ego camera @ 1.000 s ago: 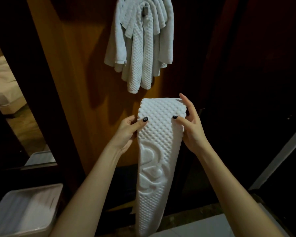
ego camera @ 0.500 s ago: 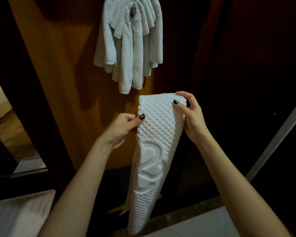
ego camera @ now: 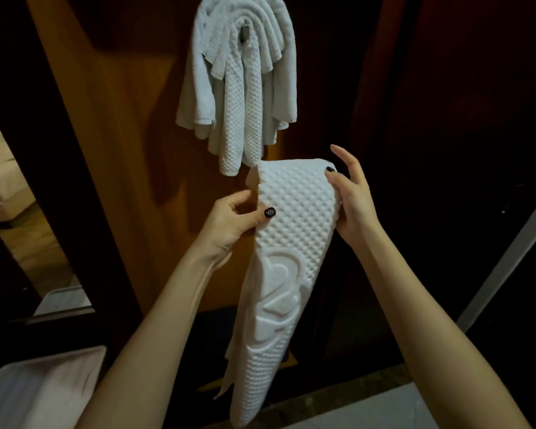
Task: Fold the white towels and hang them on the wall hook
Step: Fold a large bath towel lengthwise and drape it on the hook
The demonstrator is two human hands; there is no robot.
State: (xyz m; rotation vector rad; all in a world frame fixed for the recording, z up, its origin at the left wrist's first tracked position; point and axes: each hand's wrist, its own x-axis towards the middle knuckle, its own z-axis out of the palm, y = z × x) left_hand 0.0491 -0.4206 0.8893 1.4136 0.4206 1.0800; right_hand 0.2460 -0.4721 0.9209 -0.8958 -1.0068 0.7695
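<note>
Left hand (ego camera: 229,221) and right hand (ego camera: 350,202) fingers pinch folded towel (ego camera: 291,243) top, long axis hanging down, wall hook (ego camera: 245,31) above-left.

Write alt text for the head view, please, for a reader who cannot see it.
A left hand and a right hand pinch the top edges of a long folded white towel hanging down. Above, several white towels drape over a wall hook.
</note>
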